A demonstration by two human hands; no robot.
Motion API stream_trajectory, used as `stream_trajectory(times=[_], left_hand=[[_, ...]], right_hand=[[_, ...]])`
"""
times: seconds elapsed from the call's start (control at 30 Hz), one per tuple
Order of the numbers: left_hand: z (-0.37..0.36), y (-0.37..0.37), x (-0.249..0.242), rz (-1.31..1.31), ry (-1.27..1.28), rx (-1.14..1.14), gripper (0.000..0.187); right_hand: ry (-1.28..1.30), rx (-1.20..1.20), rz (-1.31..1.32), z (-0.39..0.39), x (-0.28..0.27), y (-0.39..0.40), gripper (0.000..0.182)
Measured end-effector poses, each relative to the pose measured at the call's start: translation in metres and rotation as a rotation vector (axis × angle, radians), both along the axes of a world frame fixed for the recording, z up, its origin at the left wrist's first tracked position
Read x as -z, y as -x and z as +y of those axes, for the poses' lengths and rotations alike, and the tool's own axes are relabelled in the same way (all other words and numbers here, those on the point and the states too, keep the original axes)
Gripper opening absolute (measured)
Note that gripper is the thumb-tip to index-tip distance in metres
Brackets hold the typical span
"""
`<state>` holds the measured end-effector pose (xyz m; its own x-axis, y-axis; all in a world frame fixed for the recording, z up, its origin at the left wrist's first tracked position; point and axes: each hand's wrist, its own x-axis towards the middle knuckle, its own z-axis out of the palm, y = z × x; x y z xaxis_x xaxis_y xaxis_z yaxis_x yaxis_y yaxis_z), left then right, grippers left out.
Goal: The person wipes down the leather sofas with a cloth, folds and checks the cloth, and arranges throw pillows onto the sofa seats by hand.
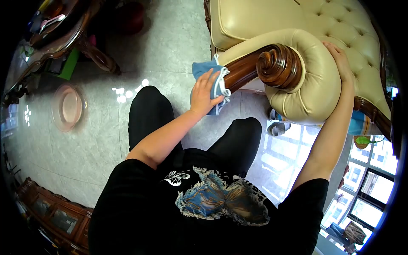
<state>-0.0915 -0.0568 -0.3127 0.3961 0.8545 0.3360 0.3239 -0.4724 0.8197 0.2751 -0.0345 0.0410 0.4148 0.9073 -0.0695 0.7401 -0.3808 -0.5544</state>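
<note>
In my left hand (203, 94) is a blue cloth (204, 67) with white edging, bunched under my fingers. The cloth presses against the lower part of the carved dark wood trim (243, 68) on the front of a sofa arm. That trim ends in a glossy wooden scroll (278, 66). My right hand (338, 55) rests on the cream leather sofa arm (316, 95), its fingers stretched out along the padding and holding nothing. Part of the right hand's fingertips is hard to see at the curve of the leather.
The cream sofa seat (250, 19) and tufted backrest (340, 25) fill the upper right. A pinkish translucent basin (68, 107) stands on the grey tiled floor. Grey slippers (279, 128) lie below the sofa arm. A carved table (100, 55) and a wooden cabinet (59, 212) flank the left.
</note>
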Motion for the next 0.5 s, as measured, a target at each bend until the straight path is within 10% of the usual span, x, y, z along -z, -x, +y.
stream_trajectory(times=[0.27, 0.5], left_hand=[[0.025, -0.072, -0.095, 0.164, -0.219, -0.002, 0.094], [0.014, -0.047, -0.062, 0.108, -0.212, -0.085, 0.087]], right_hand=[[-0.002, -0.003, 0.05, 0.0, 0.002, -0.006, 0.035], [-0.027, -0.008, -0.051, -0.001, 0.002, -0.014, 0.038]])
